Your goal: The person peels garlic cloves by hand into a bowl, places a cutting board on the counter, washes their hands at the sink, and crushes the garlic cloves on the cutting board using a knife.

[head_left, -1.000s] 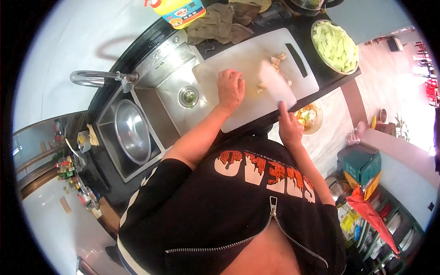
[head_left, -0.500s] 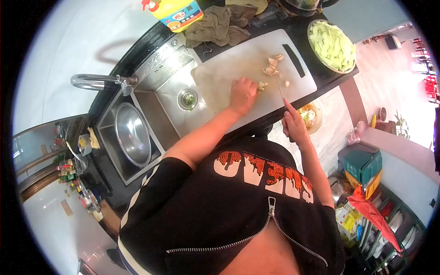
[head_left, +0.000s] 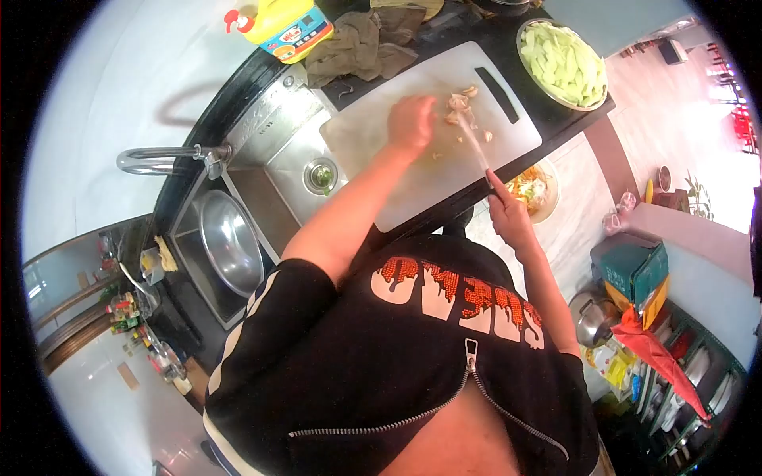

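My right hand (head_left: 512, 218) is wrapped round the handle of a kitchen knife (head_left: 474, 141), whose blurred blade reaches over the white cutting board (head_left: 373, 135) to the garlic cloves (head_left: 459, 103). Several cloves and small pieces lie around the blade tip. My left hand (head_left: 411, 124) is above the board, left of the cloves and apart from the knife. Its fingers are smeared by motion, and I cannot make out anything in them. A small garlic bit (head_left: 436, 156) lies on the board below that hand.
The board overlaps a steel sink (head_left: 290, 178) with a faucet (head_left: 171, 159). A metal basin (head_left: 230, 242) sits in the second sink. A bowl of pale green slices (head_left: 563, 63) stands at the right, near a cloth (head_left: 353, 47) and a yellow bottle (head_left: 290, 28). Below the counter edge is another bowl (head_left: 544, 208).
My left hand has moved up the board, away from the small garlic bits. The knife blade has swung toward the clove pile. The view has shifted slightly.
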A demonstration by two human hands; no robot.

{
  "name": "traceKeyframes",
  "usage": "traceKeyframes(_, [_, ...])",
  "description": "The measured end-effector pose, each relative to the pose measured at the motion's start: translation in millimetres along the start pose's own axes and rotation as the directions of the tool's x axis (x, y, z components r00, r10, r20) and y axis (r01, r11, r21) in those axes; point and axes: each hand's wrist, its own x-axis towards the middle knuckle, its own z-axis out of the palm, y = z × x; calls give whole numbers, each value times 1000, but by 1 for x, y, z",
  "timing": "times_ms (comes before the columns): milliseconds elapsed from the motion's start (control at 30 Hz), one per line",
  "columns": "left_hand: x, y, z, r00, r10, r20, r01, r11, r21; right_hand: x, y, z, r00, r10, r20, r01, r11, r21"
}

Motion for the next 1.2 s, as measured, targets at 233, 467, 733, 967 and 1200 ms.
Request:
traceKeyframes(233, [-41, -32, -56, 806, -438, 398, 491, 871, -36, -13, -2, -8, 963, -43, 264, 160, 884, -439])
traceKeyframes(467, [-42, -11, -30, 939, -175, 296, 169, 985, 44, -3, -14, -10, 995, -52, 86, 84, 896, -435])
traceKeyframes(733, [-54, 34, -21, 951, -51, 304, 50, 999, 9, 1, 7, 10, 961, -277, -20, 238, 858, -454])
traceKeyframes(967, [-76, 6, -45, 992, -98, 75, 94, 994, 58, 8, 15, 34, 949, -309, -68, 190, 729, -657])
traceKeyframes(1200, [-88, 2, -41, 949, -262, 177, 256, 965, 57, 15, 20, 41, 989, -133, 59, 130, 617, -776])
